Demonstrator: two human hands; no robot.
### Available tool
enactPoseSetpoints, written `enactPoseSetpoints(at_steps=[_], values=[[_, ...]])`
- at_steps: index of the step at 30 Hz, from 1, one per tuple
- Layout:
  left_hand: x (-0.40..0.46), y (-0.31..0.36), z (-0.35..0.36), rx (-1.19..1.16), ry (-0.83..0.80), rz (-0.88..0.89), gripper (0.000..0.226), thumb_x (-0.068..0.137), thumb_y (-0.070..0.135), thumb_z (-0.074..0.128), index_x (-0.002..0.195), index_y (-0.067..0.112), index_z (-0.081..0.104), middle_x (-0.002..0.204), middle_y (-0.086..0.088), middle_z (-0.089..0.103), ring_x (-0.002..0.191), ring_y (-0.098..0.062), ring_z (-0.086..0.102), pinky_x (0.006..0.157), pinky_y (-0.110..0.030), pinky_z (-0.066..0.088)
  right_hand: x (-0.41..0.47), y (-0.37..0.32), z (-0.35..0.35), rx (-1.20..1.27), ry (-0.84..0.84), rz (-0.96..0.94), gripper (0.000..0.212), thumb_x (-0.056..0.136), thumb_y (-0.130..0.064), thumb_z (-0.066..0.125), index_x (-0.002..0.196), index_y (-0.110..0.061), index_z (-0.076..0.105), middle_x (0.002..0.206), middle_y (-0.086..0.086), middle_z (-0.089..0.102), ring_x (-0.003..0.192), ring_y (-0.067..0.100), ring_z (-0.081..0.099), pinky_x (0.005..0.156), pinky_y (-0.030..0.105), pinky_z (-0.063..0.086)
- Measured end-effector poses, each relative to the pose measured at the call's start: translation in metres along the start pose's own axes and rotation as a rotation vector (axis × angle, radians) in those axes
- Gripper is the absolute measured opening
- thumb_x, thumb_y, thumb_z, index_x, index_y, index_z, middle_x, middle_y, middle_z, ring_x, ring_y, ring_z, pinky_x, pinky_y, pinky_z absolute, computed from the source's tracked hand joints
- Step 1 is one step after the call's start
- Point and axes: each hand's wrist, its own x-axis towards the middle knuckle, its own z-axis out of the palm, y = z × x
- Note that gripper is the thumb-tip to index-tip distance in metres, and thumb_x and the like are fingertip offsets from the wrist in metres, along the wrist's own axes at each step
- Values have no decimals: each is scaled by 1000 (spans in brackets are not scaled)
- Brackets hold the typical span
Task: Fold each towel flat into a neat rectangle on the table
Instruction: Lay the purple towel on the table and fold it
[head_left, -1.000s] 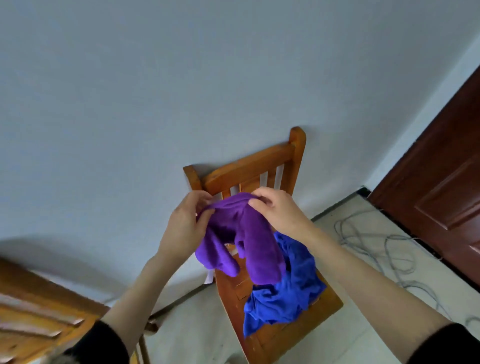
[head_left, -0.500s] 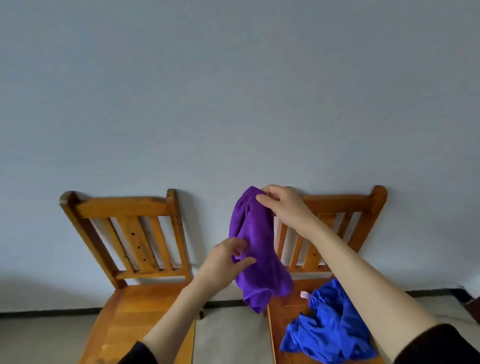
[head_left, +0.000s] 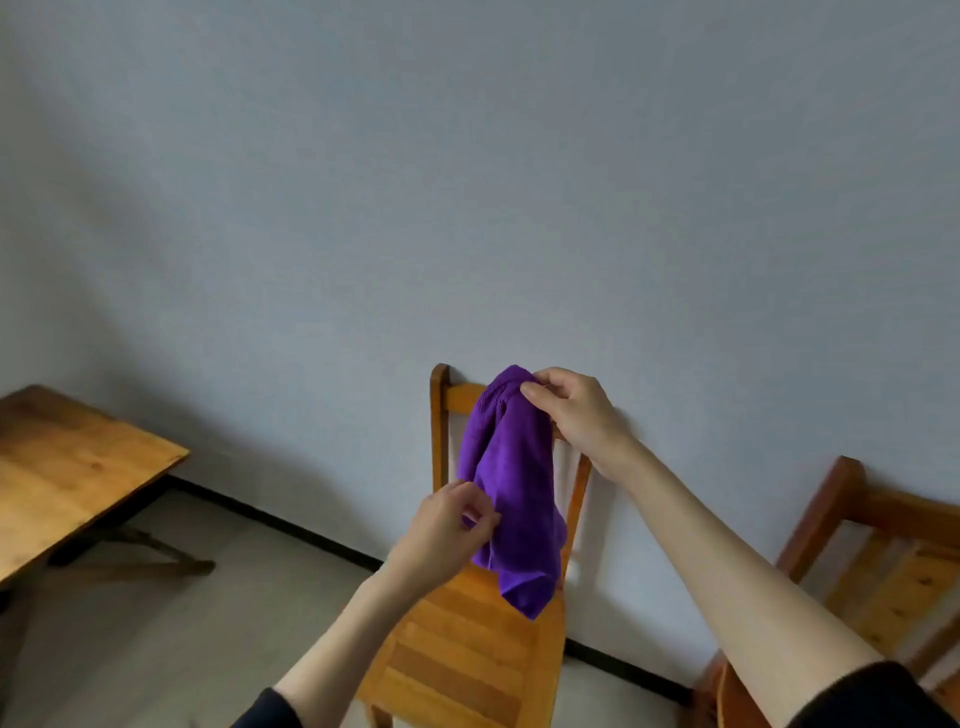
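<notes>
Head view: purple towel (head_left: 511, 483) held up in air, bunched, in front of a wooden chair (head_left: 467, 649).
Right hand (head_left: 576, 410) grip pinches its top; left hand (head_left: 447, 535) grip pinches its near-left edge lower down. Desk (head_left: 67, 467) far left.

Wooden table (head_left: 78, 467) at left, bare-topped wooden chair (head_left: 467, 654) centre.
</notes>
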Motion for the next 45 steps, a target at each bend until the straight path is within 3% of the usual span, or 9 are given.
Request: enactPoseSetpoints(at_steps=[3,7,10,13,16,22,31,36,45], values=[[-26,-37,-55,34,107,-10,11,87,19,61,92,24,54,103,4,55,91,-11,56,82,-22,50,11,-19,61,19,-77,-35,14,93,-16,55,84,-22,64,81,-4,66,74,5,59,66,18,47],[-67,-91,-99,482,-20,6,88,78,36,68,144,37,8,150,7,11,134,-16,22,107,-30,32,25,-41,134,29,-171,-57,14,94,-20,52,99,-13,64,95,5,67,86,14,62,76,29,52],[-90,-120,-123,627,-23,-69,116,75,44,71,138,45,-25,155,5,-11,142,-16,1,114,-38,22,37,-58,181,73,-253,-74,15,95,-20,52,101,-13,63,93,2,66,86,15,62,74,29,54],[-102,-132,-153,617,217,-13,87,77,30,71,147,32,19,150,-4,25,134,-21,32,106,-39,38,54,-68,222,125,-319,-57,15,94,-17,53,98,-7,63,92,7,65,83,18,61,76,35,53],[-110,-145,-184,622,372,166,31,74,11,72,105,17,65,110,-2,63,97,-18,61,83,-30,51,76,-69,261,155,-382,-38,19,93,-17,54,99,-2,64,91,10,64,81,18,59,74,36,51],[-89,-174,-240,179,502,-218,20,87,6,57,94,22,69,81,13,67,76,-2,64,72,-18,52,123,-62,339,108,-546,-29,14,93,-17,54,95,-7,64,90,9,63,81,20,58,73,32,49],[-48,-225,-317,147,674,-536,12,93,10,52,90,19,59,82,3,62,74,-8,61,57,-15,51,149,-51,412,-17,-817,-145,4,91,-19,57,88,-17,59,85,2,63,74,13,62,67,27,55],[-43,-237,-349,125,769,-561,9,93,14,51,91,16,59,77,2,63,70,-11,63,59,-17,53,145,-59,461,-28,-973,-264,28,84,-41,64,102,-22,54,95,-6,62,85,7,62,64,15,50],[-66,-277,-414,395,855,-569,10,92,10,54,91,9,63,71,14,54,63,4,54,58,-1,38,162,-94,565,-146,-735,-522,13,89,-15,49,86,-21,60,84,-6,59,74,8,58,59,15,44]])
